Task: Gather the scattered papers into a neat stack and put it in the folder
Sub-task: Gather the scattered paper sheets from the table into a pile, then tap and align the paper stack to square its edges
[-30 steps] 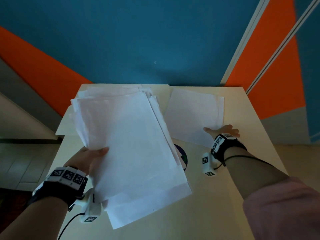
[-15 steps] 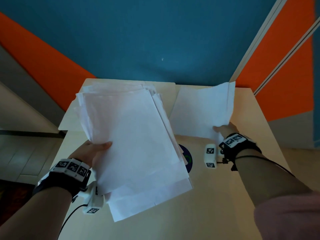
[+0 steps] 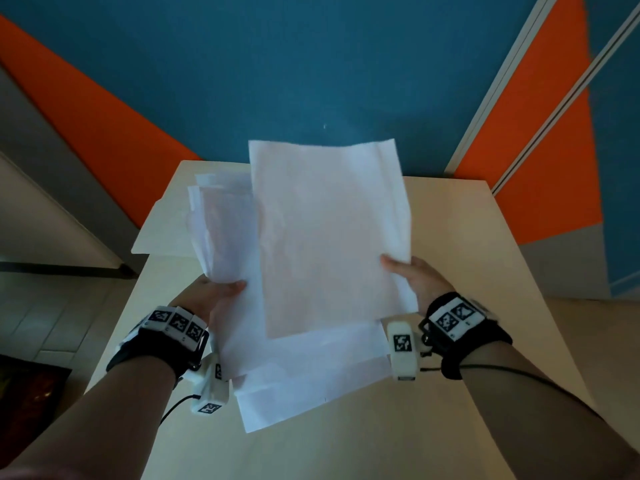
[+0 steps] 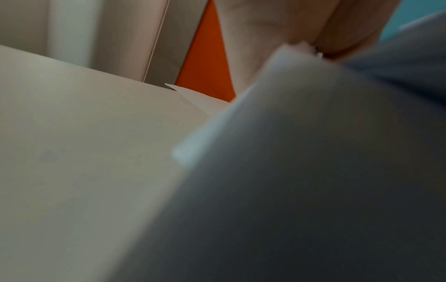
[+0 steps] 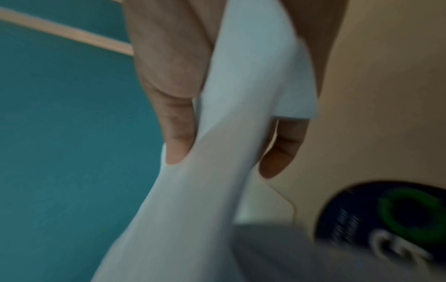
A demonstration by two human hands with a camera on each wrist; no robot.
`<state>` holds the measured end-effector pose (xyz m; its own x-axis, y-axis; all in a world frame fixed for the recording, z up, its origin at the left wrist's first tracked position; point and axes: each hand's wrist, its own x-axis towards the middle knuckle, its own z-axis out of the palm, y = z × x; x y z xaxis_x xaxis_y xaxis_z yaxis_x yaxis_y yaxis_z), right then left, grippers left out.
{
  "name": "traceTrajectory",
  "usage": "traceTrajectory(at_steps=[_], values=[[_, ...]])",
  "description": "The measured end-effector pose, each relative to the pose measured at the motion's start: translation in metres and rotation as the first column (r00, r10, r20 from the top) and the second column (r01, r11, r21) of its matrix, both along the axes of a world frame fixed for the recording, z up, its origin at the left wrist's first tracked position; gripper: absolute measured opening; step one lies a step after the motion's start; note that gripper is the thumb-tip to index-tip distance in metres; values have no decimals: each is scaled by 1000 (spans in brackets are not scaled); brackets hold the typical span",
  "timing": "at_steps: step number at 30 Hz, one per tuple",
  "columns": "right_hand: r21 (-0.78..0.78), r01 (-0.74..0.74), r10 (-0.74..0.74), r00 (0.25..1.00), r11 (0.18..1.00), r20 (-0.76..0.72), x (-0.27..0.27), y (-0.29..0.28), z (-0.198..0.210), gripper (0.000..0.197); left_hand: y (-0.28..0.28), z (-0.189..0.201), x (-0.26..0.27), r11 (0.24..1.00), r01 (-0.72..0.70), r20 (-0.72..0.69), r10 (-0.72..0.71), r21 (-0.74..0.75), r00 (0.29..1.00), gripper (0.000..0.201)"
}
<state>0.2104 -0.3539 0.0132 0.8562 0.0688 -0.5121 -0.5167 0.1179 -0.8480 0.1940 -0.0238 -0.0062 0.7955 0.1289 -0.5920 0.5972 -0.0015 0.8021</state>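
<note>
My left hand (image 3: 221,292) grips a loose, uneven stack of white papers (image 3: 304,372) above the table, thumb on top; the stack (image 4: 313,171) fills the left wrist view, blurred. My right hand (image 3: 405,271) pinches the right edge of one or two white sheets (image 3: 325,237) and holds them over the stack, overlapping it. In the right wrist view the thumb and fingers (image 5: 178,122) clamp those sheets (image 5: 236,118) between them. A cream folder (image 3: 162,237) lies at the table's far left, mostly hidden behind the papers.
The cream table (image 3: 485,341) runs from the blue-and-orange wall to the near edge. A dark round sticker with a green ring (image 5: 391,219) sits on the tabletop under the papers. Floor drops away left of the table.
My right hand lifted the sheets off the table's far right and carried them left over the stack. The left hand moved the stack toward the middle.
</note>
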Motion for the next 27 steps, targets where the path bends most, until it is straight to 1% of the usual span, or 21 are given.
traceTrajectory(at_steps=[1,3,5,6,7,8,10,12,13,14,15,16,17,19,20,21,22,23,24,25,27], values=[[-34,-32,31,999,999,-24,-4,6,-3,43,-2,0,-1,1000,9,-3,-9,-8,1000,12],[-99,-109,107,994,989,-24,-22,22,0,61,-2,8,-12,999,32,20,-32,0,999,24],[-161,-155,154,988,975,-21,-26,30,-8,75,-11,9,-12,993,67,10,-69,102,998,14],[-183,-175,172,985,967,-30,-28,34,-12,84,-13,9,-13,978,92,-15,-90,187,996,16],[-201,-190,187,982,961,-35,-32,37,-15,86,-14,9,-15,957,141,-57,-131,253,990,23],[-200,-185,184,983,962,-28,-39,43,-10,77,-14,9,-19,932,194,-93,-174,306,980,27],[-199,-202,198,979,959,-42,-50,44,-4,50,-8,5,-20,951,189,-89,-172,246,981,24],[-152,-232,224,972,961,-71,-56,35,-1,42,-4,2,-24,963,181,-93,-165,199,982,22],[-121,-238,234,971,964,-52,-58,29,1,45,-5,1,-26,967,190,-99,-175,169,979,21],[-94,-229,227,973,969,-33,-60,24,3,57,-9,6,-30,970,195,-83,-185,144,979,18],[-86,-220,219,975,972,-22,-59,17,2,74,-13,8,-33,977,189,-60,-184,102,981,16],[-67,-216,215,976,974,-24,-60,13,1,90,-18,12,-37,986,164,-31,-163,38,986,23],[-40,-211,210,977,977,-34,-61,10,0,98,-24,17,-42,991,131,-6,-131,-41,991,34],[-7,-212,212,976,977,-55,-64,9,2,101,-29,23,-50,972,108,9,-108,-208,994,61],[-16,-209,207,976,978,-66,-67,11,6,98,-30,24,-53,955,93,27,-89,-282,996,66],[-33,-201,198,977,979,-73,-70,13,9,87,-31,27,-57,941,102,63,-86,-324,994,64],[-39,-196,193,979,980,-72,-73,15,12,70,-29,28,-62,935,128,95,-102,-330,990,66],[-41,-203,200,977,978,-68,-75,18,17,54,-28,28,-65,937,164,117,-133,-309,984,79],[-47,-214,210,975,976,-73,-78,20,21,44,-29,27,-69,940,193,118,-166,-280,979,86],[-59,-217,212,973,974,-86,-79,21,25,37,-30,27,-70,947,204,128,-176,-249,976,81],[-85,-214,202,971,973,-130,-80,19,29,34,-36,31,-73,960,186,138,-159,-211,978,48]])
